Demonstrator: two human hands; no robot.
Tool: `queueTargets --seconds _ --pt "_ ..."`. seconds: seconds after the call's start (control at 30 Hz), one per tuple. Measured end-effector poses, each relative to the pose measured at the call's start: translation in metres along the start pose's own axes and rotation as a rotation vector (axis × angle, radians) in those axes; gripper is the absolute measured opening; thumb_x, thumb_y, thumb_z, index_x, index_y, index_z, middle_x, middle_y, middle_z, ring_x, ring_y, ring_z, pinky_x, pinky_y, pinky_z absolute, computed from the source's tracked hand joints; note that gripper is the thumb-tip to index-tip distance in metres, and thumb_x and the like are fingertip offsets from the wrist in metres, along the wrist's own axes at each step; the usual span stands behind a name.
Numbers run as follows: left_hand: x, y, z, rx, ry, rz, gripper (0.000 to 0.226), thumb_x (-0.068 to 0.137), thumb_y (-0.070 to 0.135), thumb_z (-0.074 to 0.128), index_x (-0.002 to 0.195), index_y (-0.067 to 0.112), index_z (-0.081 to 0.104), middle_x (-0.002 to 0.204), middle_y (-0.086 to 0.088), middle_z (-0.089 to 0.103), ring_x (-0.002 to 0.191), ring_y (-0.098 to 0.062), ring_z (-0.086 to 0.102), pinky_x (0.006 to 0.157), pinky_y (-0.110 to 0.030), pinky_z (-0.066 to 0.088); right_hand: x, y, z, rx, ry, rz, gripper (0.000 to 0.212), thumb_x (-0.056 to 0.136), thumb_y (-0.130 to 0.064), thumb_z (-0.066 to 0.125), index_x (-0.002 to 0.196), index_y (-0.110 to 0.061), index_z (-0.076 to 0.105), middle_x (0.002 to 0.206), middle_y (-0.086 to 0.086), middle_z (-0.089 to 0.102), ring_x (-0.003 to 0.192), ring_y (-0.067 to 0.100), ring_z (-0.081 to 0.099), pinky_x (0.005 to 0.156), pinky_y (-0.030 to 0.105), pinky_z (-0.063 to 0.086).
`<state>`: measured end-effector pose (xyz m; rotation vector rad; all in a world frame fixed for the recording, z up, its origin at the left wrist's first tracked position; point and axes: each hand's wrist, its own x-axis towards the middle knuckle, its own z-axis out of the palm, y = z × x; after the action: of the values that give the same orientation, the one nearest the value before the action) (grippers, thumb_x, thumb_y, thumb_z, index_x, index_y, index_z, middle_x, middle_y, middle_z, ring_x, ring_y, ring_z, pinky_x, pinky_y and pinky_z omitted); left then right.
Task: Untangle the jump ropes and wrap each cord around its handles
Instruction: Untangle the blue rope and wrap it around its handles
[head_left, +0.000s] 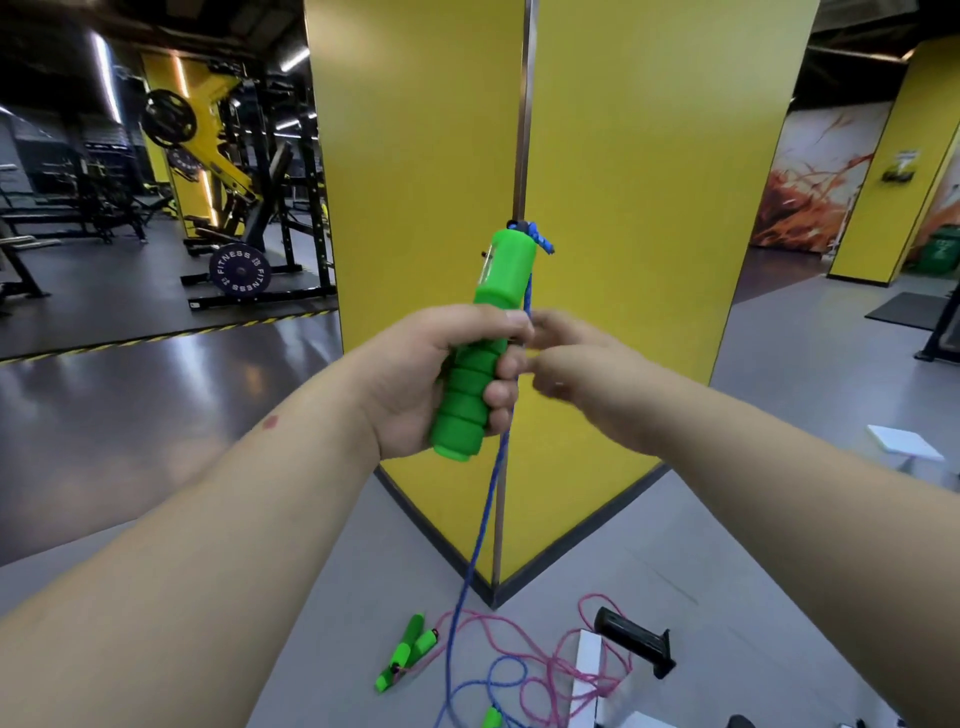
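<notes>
A ribbed green foam handle (480, 358) is gripped upright in the left hand (441, 374), fingers curled round it, just in front of the yellow pillar (623, 208). The braided blue cord (485, 514) is pinched beside the handle by the right hand (582, 374). Below, at the pillar's foot, pink cord (566, 670) is seen tangled with blue loops, two green handles (408, 652) crossed beside them, a black ridged handle (636, 642) nearby.

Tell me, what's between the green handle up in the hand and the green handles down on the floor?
The head view shows the blue cord hanging from the held green handle toward the pair of green handles on the floor.
</notes>
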<state>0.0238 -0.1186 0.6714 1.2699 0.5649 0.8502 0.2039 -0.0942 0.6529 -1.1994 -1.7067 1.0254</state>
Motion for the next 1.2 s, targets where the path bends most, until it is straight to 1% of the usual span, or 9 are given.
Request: queueTargets --seconds 0.1,0.2,0.33,0.5,0.7,0.77,0.9,1.0,1.2 --pt "-0.003 0.011 0.004 -0.144 -0.028 0.026 0.017 0.088 0.017 0.059 0.104 0.011 0.061 0.078 -0.004 0.058 0.061 -0.016 0.055 0.062 -0.031 0.053 -0.007 0.003 0.013 0.159 -0.279 0.096 0.017 0.085 -0.027 0.058 0.083 -0.033 0.073 0.083 -0.001 0.07 0.089 0.02 0.069 0.102 0.048 0.049" --pt "0.001 0.012 0.001 -0.124 0.128 0.104 0.025 0.098 0.014 0.056 0.122 0.007 0.06 0.107 -0.009 0.075 0.089 -0.024 0.075 0.069 -0.034 0.061 -0.013 0.0 0.017 0.245 -0.206 0.117 0.019 0.101 -0.025 0.053 0.085 -0.019 0.061 0.064 0.003 0.043 0.056 0.02 0.049 0.073 0.045 0.057" --pt "0.008 0.003 -0.006 0.039 0.35 0.207 0.029 0.101 0.013 0.061 0.13 0.015 0.057 0.13 -0.008 0.065 0.113 -0.024 0.071 0.065 -0.033 0.06 -0.016 -0.007 0.015 0.063 -0.149 0.062 0.019 0.102 -0.023 0.044 0.094 -0.02 0.061 0.063 -0.003 0.033 0.051 0.013 0.029 0.05 0.027 0.029" --pt "0.007 -0.006 -0.016 0.793 0.48 0.229 0.023 0.095 0.018 0.062 0.115 0.03 0.062 0.104 -0.005 0.065 0.079 -0.02 0.064 0.071 -0.036 0.061 -0.014 -0.019 0.008 0.153 0.005 -0.036 0.013 0.099 -0.013 0.051 0.094 -0.011 0.063 0.058 -0.002 0.031 0.049 0.014 0.024 0.05 0.027 0.02" --pt "0.014 -0.028 0.001 -0.006 0.647 0.414 0.025 0.09 0.004 0.062 0.105 0.024 0.063 0.104 -0.007 0.062 0.09 -0.02 0.061 0.075 -0.039 0.059 0.0 -0.024 0.003 0.593 0.048 0.025 0.022 0.104 -0.014 0.041 0.107 -0.01 0.063 0.063 -0.002 0.039 0.053 0.012 0.028 0.053 0.027 0.022" --pt "0.016 -0.044 0.008 -0.016 0.63 0.335 0.027 0.085 0.004 0.062 0.103 0.024 0.061 0.095 -0.003 0.06 0.088 -0.023 0.06 0.081 -0.047 0.057 0.005 -0.03 0.007 0.705 0.036 0.04 0.024 0.103 -0.011 0.037 0.109 -0.01 0.06 0.063 -0.002 0.041 0.053 0.012 0.03 0.054 0.027 0.022" --pt "0.01 -0.062 0.023 -0.113 0.315 0.114 0.027 0.094 0.004 0.058 0.115 0.02 0.056 0.094 -0.01 0.073 0.081 -0.03 0.071 0.086 -0.049 0.052 0.016 -0.044 0.009 0.704 0.13 -0.038 0.024 0.105 -0.008 0.034 0.111 -0.009 0.058 0.068 0.001 0.048 0.054 0.013 0.041 0.05 0.024 0.034" --pt "0.013 -0.048 0.023 -0.258 0.304 0.126 0.015 0.097 -0.001 0.055 0.105 0.012 0.05 0.076 -0.008 0.062 0.057 -0.019 0.056 0.064 -0.036 0.054 0.016 -0.036 0.008 0.544 0.236 -0.101 0.019 0.106 -0.012 0.042 0.115 -0.008 0.059 0.076 0.004 0.057 0.059 0.017 0.054 0.057 0.028 0.047" --pt "0.031 0.017 -0.006 -0.305 0.481 0.258 0.016 0.1 0.003 0.05 0.086 0.007 0.056 0.07 -0.006 0.057 0.05 -0.012 0.057 0.051 -0.026 0.054 -0.026 0.002 0.024 0.381 -0.292 0.205 0.036 0.106 -0.034 0.04 0.107 -0.011 0.067 0.088 0.01 0.07 0.089 0.03 0.068 0.093 0.044 0.053"
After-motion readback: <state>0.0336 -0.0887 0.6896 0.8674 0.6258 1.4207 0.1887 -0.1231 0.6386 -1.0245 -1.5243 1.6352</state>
